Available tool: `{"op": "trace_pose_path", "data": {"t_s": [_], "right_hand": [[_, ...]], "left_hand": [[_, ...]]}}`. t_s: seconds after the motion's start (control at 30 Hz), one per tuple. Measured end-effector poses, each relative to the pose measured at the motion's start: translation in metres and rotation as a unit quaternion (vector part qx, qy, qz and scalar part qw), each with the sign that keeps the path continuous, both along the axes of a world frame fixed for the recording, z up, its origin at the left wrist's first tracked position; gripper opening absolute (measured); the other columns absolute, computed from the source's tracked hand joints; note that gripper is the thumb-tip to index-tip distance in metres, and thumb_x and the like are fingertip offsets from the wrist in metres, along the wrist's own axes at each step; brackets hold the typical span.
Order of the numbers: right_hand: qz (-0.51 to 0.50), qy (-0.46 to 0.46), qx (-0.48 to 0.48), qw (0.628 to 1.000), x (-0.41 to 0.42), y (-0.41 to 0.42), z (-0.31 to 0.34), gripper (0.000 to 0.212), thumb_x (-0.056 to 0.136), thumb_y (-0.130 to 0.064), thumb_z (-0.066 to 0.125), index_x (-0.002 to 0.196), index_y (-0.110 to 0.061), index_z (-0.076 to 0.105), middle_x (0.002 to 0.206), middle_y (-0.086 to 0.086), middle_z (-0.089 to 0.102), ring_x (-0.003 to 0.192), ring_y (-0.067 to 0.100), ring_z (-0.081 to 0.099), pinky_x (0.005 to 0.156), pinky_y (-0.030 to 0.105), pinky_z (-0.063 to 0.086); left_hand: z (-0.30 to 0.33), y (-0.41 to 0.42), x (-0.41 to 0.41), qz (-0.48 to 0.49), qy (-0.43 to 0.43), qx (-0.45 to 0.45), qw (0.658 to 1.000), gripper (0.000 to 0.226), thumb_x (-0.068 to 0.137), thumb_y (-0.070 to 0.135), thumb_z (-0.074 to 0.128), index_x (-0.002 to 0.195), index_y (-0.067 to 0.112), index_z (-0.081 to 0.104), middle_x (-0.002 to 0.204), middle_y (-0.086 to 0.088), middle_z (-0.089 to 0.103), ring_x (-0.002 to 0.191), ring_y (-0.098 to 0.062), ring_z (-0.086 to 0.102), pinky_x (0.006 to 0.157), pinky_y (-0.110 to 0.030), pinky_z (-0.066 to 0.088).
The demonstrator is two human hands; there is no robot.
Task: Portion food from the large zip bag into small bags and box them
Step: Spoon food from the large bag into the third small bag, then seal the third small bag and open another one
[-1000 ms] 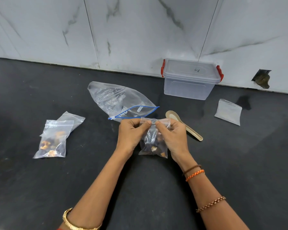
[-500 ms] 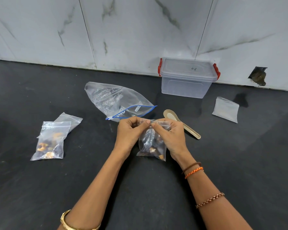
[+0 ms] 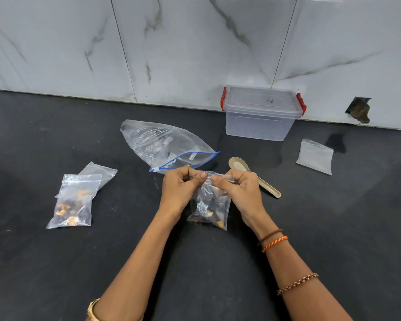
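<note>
At frame centre, your left hand [image 3: 180, 191] and right hand [image 3: 239, 193] pinch the top edge of a small filled bag [image 3: 210, 206], fingers closed on it. Beyond lie the large zip bag [image 3: 162, 144], a spoon [image 3: 252, 174], then the lidded box [image 3: 261, 113] upper right on the counter [image 3: 56, 274].

**Kitchen counter, likely domestic**

Dark stone countertop [image 3: 333, 239] running along a wall of white marble-look tiles [image 3: 195, 47] with grey veining and thin grout lines. Ragged hole in tile [image 3: 358, 110] at counter level, far right. Food-storage kit on the slab: clear lidded plastic box [image 3: 262, 114] with red clips against the wall, pale spoon [image 3: 252, 176], large zip bag [image 3: 167, 147] with blue seal, small bags [image 3: 74, 200] of nuts and dried fruit. Bare hands, wrist bangles and threads, no gloves or lab gear. Reads as home-style food prep, not commercial.
</note>
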State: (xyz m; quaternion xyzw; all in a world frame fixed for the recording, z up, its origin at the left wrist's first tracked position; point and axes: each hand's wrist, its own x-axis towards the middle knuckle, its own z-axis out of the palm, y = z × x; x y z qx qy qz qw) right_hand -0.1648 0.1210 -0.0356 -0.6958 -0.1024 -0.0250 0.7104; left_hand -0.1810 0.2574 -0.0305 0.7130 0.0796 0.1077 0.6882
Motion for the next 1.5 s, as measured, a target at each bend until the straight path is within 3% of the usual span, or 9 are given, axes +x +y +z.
{"op": "trace_pose_path", "data": {"t_s": [0.1,0.33,0.5,0.73,0.9,1.0,1.13,1.3,1.5], "right_hand": [[0.033,0.025,0.019,0.999,0.000,-0.003,0.003,0.016,0.082,-0.003,0.065,0.066,-0.002,0.066,0.060,0.001,0.063,0.055,0.008,0.061,0.054,0.017,0.050],[-0.016,-0.004,0.010,1.000,0.001,0.001,-0.002,0.024,0.087,-0.006,0.060,0.063,-0.006,0.066,0.055,-0.001,0.064,0.055,0.010,0.060,0.056,0.021,0.050],[0.016,0.013,0.016,1.000,0.000,0.002,0.003,0.021,0.089,-0.008,0.056,0.070,-0.008,0.066,0.052,-0.006,0.066,0.049,0.002,0.060,0.055,0.016,0.050],[-0.049,0.000,0.015,0.999,-0.003,0.001,0.002,0.027,0.084,-0.011,0.065,0.059,-0.004,0.059,0.057,0.009,0.058,0.059,0.022,0.055,0.061,0.032,0.049],[-0.087,0.008,0.025,0.996,-0.004,0.006,0.003,0.038,0.087,-0.015,0.062,0.051,-0.005,0.055,0.045,-0.003,0.053,0.048,0.004,0.047,0.056,0.016,0.043],[-0.058,0.045,0.065,0.995,-0.009,0.007,0.009,0.035,0.091,-0.016,0.056,0.058,-0.010,0.062,0.051,-0.005,0.060,0.056,0.008,0.055,0.059,0.020,0.047],[-0.006,0.069,0.068,0.995,-0.016,0.014,0.017,0.034,0.096,-0.020,0.046,0.068,-0.011,0.063,0.053,-0.005,0.066,0.053,0.007,0.062,0.057,0.024,0.051],[0.004,0.048,0.050,0.998,-0.031,0.037,0.016,0.033,0.095,-0.017,0.048,0.066,-0.012,0.062,0.056,-0.007,0.068,0.055,0.005,0.065,0.057,0.018,0.053],[0.151,0.067,0.007,0.986,-0.052,0.079,0.019,0.017,0.088,-0.016,0.059,0.074,-0.007,0.064,0.059,-0.002,0.067,0.052,0.007,0.063,0.048,0.020,0.051]], "left_hand": [[0.001,0.002,0.000,0.000,-0.003,-0.007,1.000,0.024,0.079,0.003,0.068,0.059,0.015,0.064,0.054,0.006,0.065,0.059,-0.013,0.060,0.064,-0.025,0.050],[0.003,0.001,-0.003,-0.041,0.014,-0.059,0.997,0.017,0.082,0.006,0.065,0.065,0.010,0.064,0.053,0.003,0.066,0.049,-0.006,0.061,0.051,-0.017,0.049],[0.003,-0.002,-0.005,-0.053,-0.006,-0.075,0.996,0.010,0.083,0.008,0.065,0.074,0.009,0.069,0.061,0.001,0.070,0.057,-0.009,0.064,0.058,-0.019,0.051],[0.004,0.000,-0.007,-0.015,-0.035,-0.022,0.999,0.016,0.078,0.006,0.070,0.065,0.016,0.071,0.061,0.001,0.070,0.062,-0.015,0.063,0.065,-0.029,0.051],[0.014,-0.003,-0.009,0.012,-0.043,0.016,0.999,0.017,0.074,0.003,0.072,0.062,0.015,0.070,0.052,0.008,0.066,0.055,-0.006,0.059,0.059,-0.020,0.048],[0.017,-0.001,-0.015,0.022,-0.044,0.025,0.998,0.019,0.077,0.006,0.070,0.062,0.017,0.070,0.052,0.009,0.065,0.053,-0.005,0.057,0.058,-0.018,0.047],[0.019,0.013,-0.029,0.017,-0.041,0.000,0.999,0.023,0.087,0.012,0.061,0.067,0.006,0.069,0.064,-0.012,0.064,0.064,-0.022,0.053,0.062,-0.028,0.044],[0.023,0.030,-0.051,0.022,-0.053,-0.013,0.998,0.030,0.091,0.014,0.055,0.065,0.013,0.069,0.054,0.005,0.065,0.055,-0.012,0.053,0.053,-0.020,0.043],[0.023,0.084,-0.070,0.138,-0.074,0.125,0.980,0.046,0.091,0.021,0.056,0.045,0.018,0.051,0.040,0.009,0.043,0.043,-0.007,0.037,0.045,-0.024,0.031]]}}
